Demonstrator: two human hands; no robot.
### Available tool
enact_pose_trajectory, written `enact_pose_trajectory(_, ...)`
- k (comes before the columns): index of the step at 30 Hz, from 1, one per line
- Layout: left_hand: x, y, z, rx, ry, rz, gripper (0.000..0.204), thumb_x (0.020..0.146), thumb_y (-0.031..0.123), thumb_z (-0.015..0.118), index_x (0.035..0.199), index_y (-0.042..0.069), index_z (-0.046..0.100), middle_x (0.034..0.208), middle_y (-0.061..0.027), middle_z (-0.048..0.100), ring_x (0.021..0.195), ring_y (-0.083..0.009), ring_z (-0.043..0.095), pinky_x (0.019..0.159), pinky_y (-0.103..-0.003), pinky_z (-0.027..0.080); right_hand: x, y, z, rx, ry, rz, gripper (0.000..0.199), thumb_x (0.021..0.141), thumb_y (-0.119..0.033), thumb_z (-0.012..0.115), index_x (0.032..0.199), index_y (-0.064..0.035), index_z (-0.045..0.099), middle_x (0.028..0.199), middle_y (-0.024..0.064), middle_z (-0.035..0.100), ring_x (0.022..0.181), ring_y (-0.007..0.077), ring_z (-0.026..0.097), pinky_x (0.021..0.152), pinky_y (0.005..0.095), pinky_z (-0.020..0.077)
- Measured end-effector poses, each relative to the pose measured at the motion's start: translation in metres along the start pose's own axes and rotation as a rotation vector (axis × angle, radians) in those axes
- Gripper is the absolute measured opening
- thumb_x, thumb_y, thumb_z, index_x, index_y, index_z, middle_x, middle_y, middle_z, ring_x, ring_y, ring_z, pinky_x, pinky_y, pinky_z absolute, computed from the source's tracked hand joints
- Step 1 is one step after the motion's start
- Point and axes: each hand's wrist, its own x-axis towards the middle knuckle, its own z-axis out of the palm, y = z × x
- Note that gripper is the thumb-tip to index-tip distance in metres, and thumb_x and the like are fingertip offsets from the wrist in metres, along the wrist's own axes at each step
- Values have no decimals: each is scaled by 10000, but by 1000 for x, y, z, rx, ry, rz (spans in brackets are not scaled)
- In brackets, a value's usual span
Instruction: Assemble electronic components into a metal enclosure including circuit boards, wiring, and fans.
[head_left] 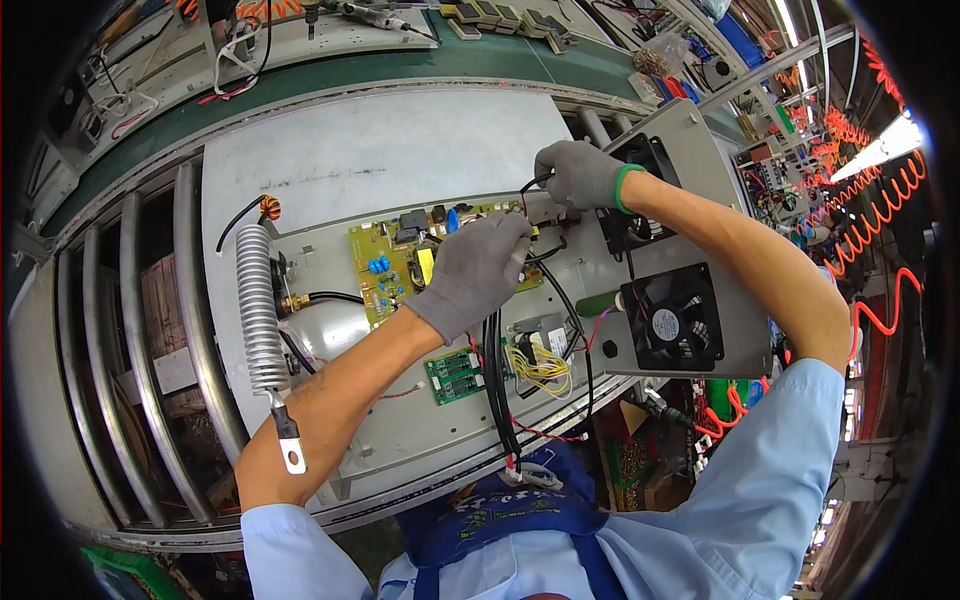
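My left hand (472, 275), in a grey glove, reaches over a yellow-green circuit board (375, 265). Its fingers are closed at the board's right edge, and what they hold is hidden. My right hand (585, 175), gloved in grey with a green cuff, is closed on a black cable (537, 183) beside the upper fan. Below my left hand, a bundle of black cables (492, 385) runs down over the near edge of the grey metal panel (400, 410). A small green board (456, 378) and a coil of yellow wire (540, 372) sit beside that bundle.
At right, a black fan (672, 320) is fixed to a grey plate. A green-handled tool (598, 304) lies next to it. A silvery coiled metal part (258, 310) with a flat lug stands at left, near steel rollers (200, 300). A green belt (480, 65) runs behind.
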Motion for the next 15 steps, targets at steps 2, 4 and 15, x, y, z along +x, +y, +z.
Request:
enact_pose_trajectory(2,-2,-2,1,38,-28,10,155,910,98,616,1056,46,608,955,-160,646,898,-368,642,773,-457,526,-5,-16,-13,389,-53,146,217,883,-120,591,955,70,669,800,140,704,686,226,695,666,337,569)
enact_pose_trajectory(4,-4,-1,2,81,6,28,214,897,96,628,1101,40,594,1031,-179,630,968,-384,626,809,-469,520,-7,-25,-13,693,-96,238,247,893,-166,614,950,61,693,784,95,701,654,154,670,653,311,563)
enact_pose_trajectory(15,-4,4,2,180,14,186,420,798,71,687,1195,15,563,1292,-242,544,1199,-416,551,989,-486,481,-25,-24,8,784,-114,296,272,853,-173,719,1020,41,727,766,92,698,569,151,624,531,319,508)
